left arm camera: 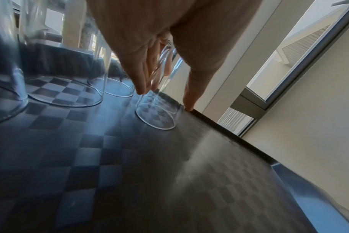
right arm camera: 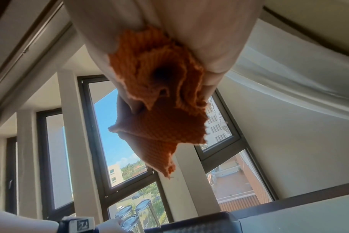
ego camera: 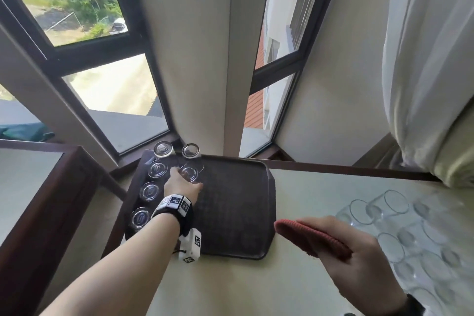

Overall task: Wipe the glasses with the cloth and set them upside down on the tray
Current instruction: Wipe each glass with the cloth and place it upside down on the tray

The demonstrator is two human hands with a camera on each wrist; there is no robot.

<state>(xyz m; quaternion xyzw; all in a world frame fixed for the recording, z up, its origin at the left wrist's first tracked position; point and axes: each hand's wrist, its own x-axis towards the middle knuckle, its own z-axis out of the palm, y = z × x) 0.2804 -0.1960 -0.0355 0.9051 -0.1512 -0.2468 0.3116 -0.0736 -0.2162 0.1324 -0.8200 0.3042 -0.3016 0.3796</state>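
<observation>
The left hand (ego camera: 182, 185) reaches over the dark tray (ego camera: 238, 213) and wraps its fingers (left arm camera: 143, 75) and thumb round a clear glass (ego camera: 189, 173) — the left wrist view shows that glass mouth-down, its rim on the tray's checkered surface, near the far edge. Just beyond it stands a second upturned glass (ego camera: 191, 152), and down the tray's left side runs a column of four more upturned glasses (ego camera: 149, 191), from far to near. The right hand (ego camera: 354, 256) hangs above the pale table (ego camera: 230, 287), to the right of the tray, with a folded red-orange cloth (ego camera: 311, 240) pinched between thumb and fingers — from below, the cloth (right arm camera: 155, 97) droops out of the hand in loose folds. Further right on the table lies a cluster of clear glasses (ego camera: 400, 233), several on their sides, close together
</observation>
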